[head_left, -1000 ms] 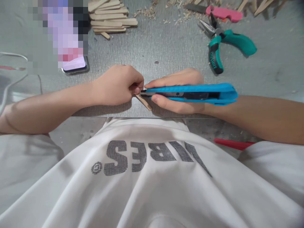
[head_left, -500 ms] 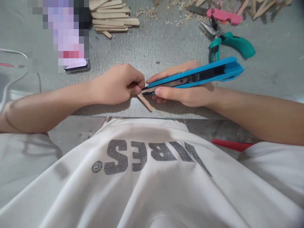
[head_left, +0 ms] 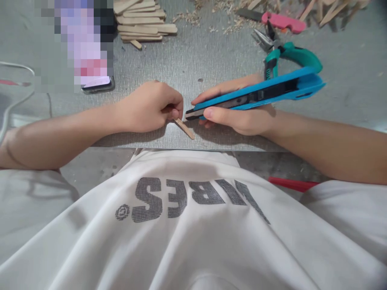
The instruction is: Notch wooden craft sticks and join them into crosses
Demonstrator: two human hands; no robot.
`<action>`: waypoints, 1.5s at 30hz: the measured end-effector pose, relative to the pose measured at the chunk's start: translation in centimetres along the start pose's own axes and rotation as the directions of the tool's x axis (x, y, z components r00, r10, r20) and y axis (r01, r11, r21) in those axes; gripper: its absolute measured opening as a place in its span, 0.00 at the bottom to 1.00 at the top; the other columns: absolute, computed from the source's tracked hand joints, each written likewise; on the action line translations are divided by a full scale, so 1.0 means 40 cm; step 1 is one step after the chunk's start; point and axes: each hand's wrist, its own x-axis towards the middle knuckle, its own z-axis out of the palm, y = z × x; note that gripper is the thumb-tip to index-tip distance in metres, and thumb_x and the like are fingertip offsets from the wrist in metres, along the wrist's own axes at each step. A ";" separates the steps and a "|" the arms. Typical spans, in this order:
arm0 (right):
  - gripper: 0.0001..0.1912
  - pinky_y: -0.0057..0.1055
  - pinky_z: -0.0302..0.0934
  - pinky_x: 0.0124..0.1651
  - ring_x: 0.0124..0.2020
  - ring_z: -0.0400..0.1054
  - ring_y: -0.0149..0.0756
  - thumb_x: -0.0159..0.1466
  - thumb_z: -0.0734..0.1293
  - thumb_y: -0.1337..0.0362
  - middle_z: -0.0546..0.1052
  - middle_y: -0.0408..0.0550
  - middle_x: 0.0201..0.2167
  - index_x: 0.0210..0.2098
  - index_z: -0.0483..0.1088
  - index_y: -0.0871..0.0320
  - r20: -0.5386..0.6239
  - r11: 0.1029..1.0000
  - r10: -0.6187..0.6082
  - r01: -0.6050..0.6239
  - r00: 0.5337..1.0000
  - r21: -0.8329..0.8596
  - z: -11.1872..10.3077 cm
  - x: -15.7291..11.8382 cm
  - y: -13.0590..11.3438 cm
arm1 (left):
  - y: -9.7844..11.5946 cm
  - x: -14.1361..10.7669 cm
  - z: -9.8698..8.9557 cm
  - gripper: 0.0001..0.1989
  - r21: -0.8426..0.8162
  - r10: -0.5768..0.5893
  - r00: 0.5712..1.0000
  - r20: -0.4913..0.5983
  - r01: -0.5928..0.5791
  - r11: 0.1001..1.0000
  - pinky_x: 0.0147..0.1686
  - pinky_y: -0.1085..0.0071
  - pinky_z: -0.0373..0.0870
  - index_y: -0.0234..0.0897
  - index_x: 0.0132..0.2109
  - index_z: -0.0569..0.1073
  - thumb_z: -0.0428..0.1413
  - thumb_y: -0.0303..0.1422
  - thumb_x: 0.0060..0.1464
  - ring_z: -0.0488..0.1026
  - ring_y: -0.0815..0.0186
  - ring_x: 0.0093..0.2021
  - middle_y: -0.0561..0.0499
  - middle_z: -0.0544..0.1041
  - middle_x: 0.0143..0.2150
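Note:
Between the thumb and fingers of my left hand (head_left: 154, 106) is pinched a wooden craft stick (head_left: 185, 129), its rounded end slanting down toward the table's near edge. The rest of the stick is hidden by the fingers. My right hand (head_left: 238, 117) is wrapped round a blue utility knife (head_left: 260, 90), thumb along its near side. The knife's tip points left and lies just right of the left fingertips, close above the stick; whether it touches the wood I cannot tell.
A pile of craft sticks (head_left: 140, 24) lies at the back left beside a phone (head_left: 98, 83). Green-handled pliers (head_left: 298, 54) rest just beyond the knife. Behind them are a pink-handled folding knife (head_left: 284, 22), wood shavings (head_left: 226, 18) and stick pieces (head_left: 332, 12). A white cable (head_left: 21, 100) curves at left.
My right hand has drawn the utility knife a little to the right, away from my left fingers. The left hand and the craft stick have hardly moved.

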 end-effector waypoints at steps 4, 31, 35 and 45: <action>0.19 0.42 0.90 0.61 0.47 0.93 0.45 0.77 0.83 0.45 0.95 0.46 0.44 0.61 0.95 0.44 -0.014 0.967 -0.123 0.116 0.992 -0.228 0.002 -0.001 0.009 | 0.009 0.006 -0.006 0.15 0.023 -0.014 0.999 0.030 0.014 1.000 0.50 0.62 0.68 0.39 0.48 0.91 0.58 0.25 0.70 0.80 0.59 0.42 0.49 0.88 0.41; 0.16 0.42 0.90 0.67 0.60 0.93 0.52 0.70 0.88 0.46 0.96 0.44 0.54 0.55 0.95 0.40 0.019 0.980 -0.062 0.064 0.998 -0.189 0.005 0.004 -0.018 | -0.005 0.000 -0.007 0.16 0.043 0.061 0.998 0.015 -0.062 0.997 0.49 0.63 0.63 0.38 0.50 0.90 0.55 0.27 0.73 0.72 0.62 0.41 0.47 0.89 0.44; 0.17 0.44 0.90 0.67 0.62 0.93 0.56 0.69 0.88 0.44 0.96 0.45 0.53 0.53 0.95 0.41 0.015 0.982 -0.036 0.038 0.999 -0.185 0.011 0.004 -0.022 | -0.006 0.001 -0.006 0.13 0.028 0.057 0.998 0.021 -0.057 0.998 0.46 0.62 0.61 0.39 0.46 0.87 0.56 0.27 0.73 0.69 0.62 0.40 0.49 0.85 0.39; 0.18 0.42 0.90 0.62 0.52 0.92 0.51 0.77 0.82 0.44 0.97 0.42 0.53 0.60 0.96 0.42 0.010 0.959 -0.035 0.037 0.999 -0.280 0.002 -0.001 -0.005 | 0.003 -0.007 0.000 0.16 0.043 0.054 0.998 -0.012 -0.054 0.998 0.47 0.61 0.62 0.43 0.48 0.89 0.55 0.31 0.75 0.72 0.60 0.40 0.49 0.88 0.42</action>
